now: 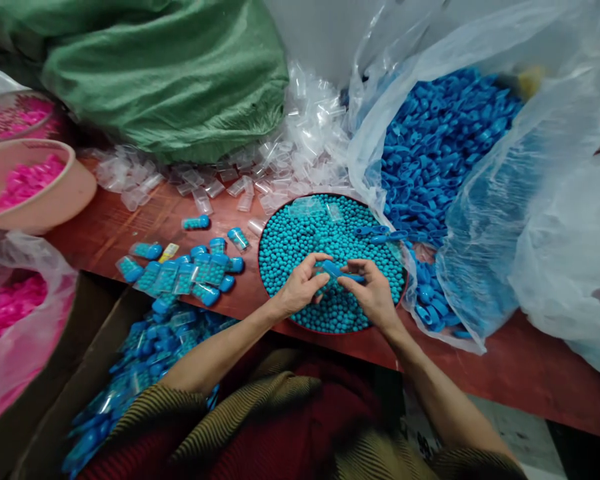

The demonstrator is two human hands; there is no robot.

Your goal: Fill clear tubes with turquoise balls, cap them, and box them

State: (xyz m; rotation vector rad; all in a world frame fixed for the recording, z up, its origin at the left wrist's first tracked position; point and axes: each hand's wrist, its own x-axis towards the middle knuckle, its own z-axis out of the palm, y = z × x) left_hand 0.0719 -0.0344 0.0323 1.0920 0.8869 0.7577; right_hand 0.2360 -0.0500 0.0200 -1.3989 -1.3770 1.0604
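My left hand (300, 285) and my right hand (373, 292) meet over a round tray (263, 227) heaped with small teal beads (305, 233). Together they pinch a small clear tube with a blue cap (336, 269), held sideways between the fingertips. Left of the tray, several filled, capped tubes (190, 273) lie on the red table (520, 363). Many more filled tubes (145, 360) sit in a box below the table edge at my left.
A clear bag of blue caps (440, 153) stands open at the right. Empty clear tubes (280, 167) are piled behind the tray, in front of a green sack (170, 73). A pink bowl (55, 200) and a bag of pink pieces (10, 313) are at the left.
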